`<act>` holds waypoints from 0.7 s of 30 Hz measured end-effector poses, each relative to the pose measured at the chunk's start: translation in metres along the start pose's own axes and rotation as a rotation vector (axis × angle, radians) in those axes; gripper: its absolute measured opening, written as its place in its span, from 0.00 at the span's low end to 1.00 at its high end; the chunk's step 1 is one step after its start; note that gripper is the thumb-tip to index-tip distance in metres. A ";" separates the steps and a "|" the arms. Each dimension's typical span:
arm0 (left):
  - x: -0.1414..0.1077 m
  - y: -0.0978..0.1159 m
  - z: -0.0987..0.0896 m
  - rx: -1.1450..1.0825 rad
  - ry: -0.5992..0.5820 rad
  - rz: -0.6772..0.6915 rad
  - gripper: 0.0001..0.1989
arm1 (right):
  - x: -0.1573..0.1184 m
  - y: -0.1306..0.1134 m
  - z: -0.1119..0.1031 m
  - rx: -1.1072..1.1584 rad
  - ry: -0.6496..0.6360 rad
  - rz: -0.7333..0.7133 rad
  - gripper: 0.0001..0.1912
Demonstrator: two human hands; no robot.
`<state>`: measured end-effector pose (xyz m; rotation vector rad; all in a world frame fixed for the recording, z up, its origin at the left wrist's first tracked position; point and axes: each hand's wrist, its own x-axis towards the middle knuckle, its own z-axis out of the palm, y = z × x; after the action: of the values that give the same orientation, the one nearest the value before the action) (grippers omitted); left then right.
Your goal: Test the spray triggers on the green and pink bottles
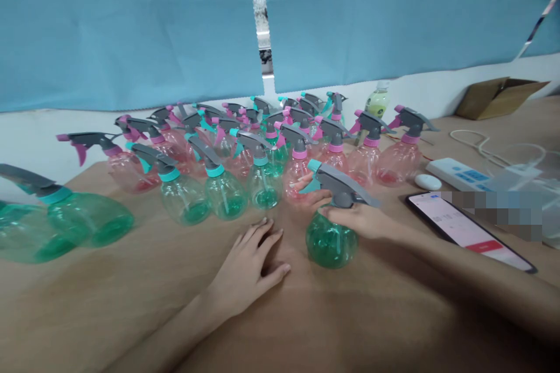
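Head view: right hand (361, 220) holds a green bottle (331, 244) in its grip, left hand (245, 271) spread out; holding seems the step, and moving it needs care

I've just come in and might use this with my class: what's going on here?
A person sits or stands at a table with many spray bottles. Their right hand is around the neck of a green spray bottle; whether its base touches the table is hard to tell. The left hand is palm down nearby, holding nothing. More green bottles and pink bottles stand beyond the hands, and a phone lies to the right.
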<state>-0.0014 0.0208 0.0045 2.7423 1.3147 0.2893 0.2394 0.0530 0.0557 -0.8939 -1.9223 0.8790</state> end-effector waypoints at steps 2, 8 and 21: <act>0.000 0.000 0.000 0.000 -0.007 0.001 0.26 | 0.000 0.001 0.000 0.034 -0.008 0.009 0.28; 0.000 0.001 -0.001 0.001 -0.017 -0.014 0.26 | -0.001 -0.003 -0.001 0.021 -0.017 0.002 0.26; 0.000 0.001 -0.001 0.003 -0.011 -0.003 0.26 | 0.000 -0.001 -0.001 0.018 -0.023 0.003 0.28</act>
<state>-0.0009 0.0203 0.0053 2.7402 1.3177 0.2714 0.2400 0.0525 0.0563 -0.8804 -1.9300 0.9103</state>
